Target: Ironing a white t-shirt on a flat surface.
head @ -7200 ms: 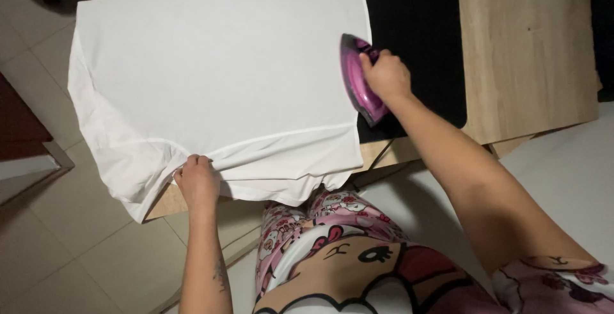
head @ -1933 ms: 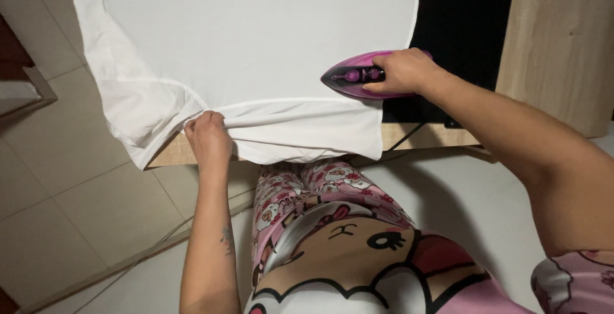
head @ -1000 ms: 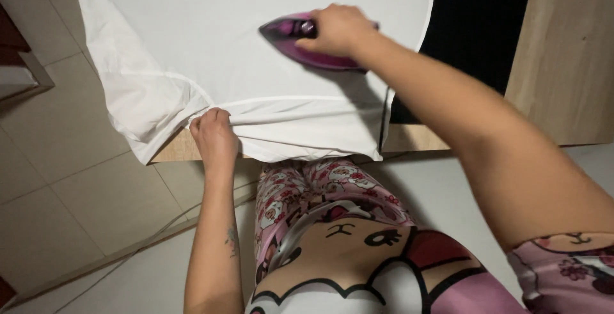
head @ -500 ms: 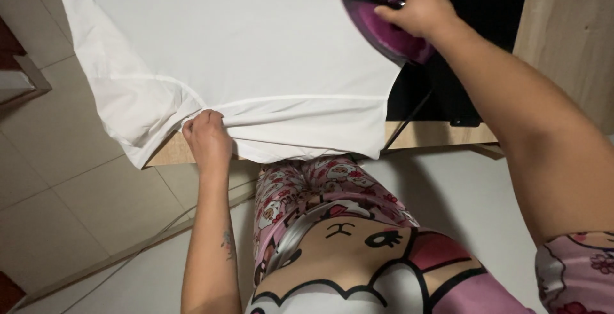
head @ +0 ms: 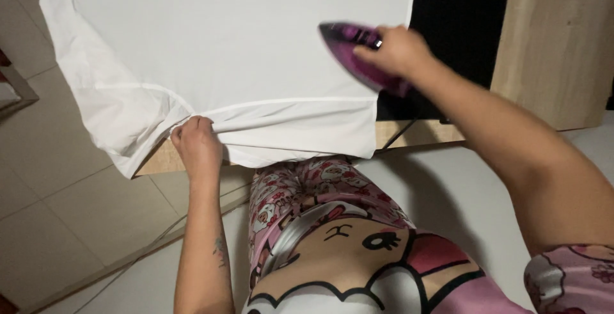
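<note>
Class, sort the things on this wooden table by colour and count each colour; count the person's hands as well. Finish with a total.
White: 1, the white garment
Purple: 1, the purple iron
Black: 1, the black mat
Hands: 2, the left hand gripping the garment's edge, the right hand holding the iron
Total: 5

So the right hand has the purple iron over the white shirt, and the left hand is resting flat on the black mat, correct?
Not quite. The right hand does hold the purple iron over the white shirt, but the left hand is not on the black mat. The head view shows it gripping the shirt's bunched fabric at the near edge of the wooden table.
</note>
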